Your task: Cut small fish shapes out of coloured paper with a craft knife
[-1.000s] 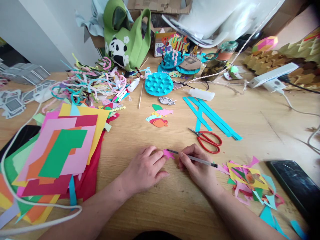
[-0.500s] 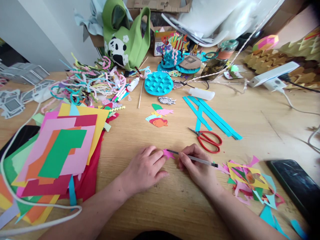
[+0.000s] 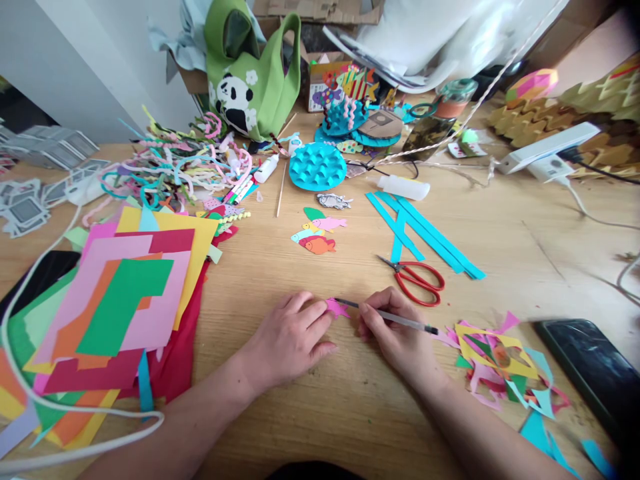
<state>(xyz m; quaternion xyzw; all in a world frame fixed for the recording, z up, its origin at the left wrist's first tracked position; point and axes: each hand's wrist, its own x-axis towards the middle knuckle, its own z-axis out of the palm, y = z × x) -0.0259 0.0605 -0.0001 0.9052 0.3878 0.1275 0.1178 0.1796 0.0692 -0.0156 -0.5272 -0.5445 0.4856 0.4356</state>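
My right hand point(image 3: 395, 331) is closed around a slim pen point(image 3: 407, 321) with a pale barrel and a dark end. The pen's tip meets the upper edge of a small pink paper cut-out point(image 3: 339, 308) on the table. My left hand point(image 3: 299, 331) lies flat with its fingertips on that cut-out, covering its left part; the thumb is held apart. Beyond the hands lies a cluster of small paper fish point(image 3: 320, 241) in several colours. Red-handled scissors point(image 3: 423, 283) rest with blades parted just past my right hand.
Stacked coloured paper point(image 3: 125, 300) covers the left side, with a pile of pipe cleaners point(image 3: 175, 167) behind. To the right are paper scraps point(image 3: 493, 353) and a phone point(image 3: 583, 367). Blue strips point(image 3: 425, 230), a white bottle point(image 3: 405, 187) and a scalloped blue piece point(image 3: 317, 167) lie farther back.
My right hand and the pen have shifted very slightly to the right, the tip still at the pink cut-out. The left hand has not visibly moved.
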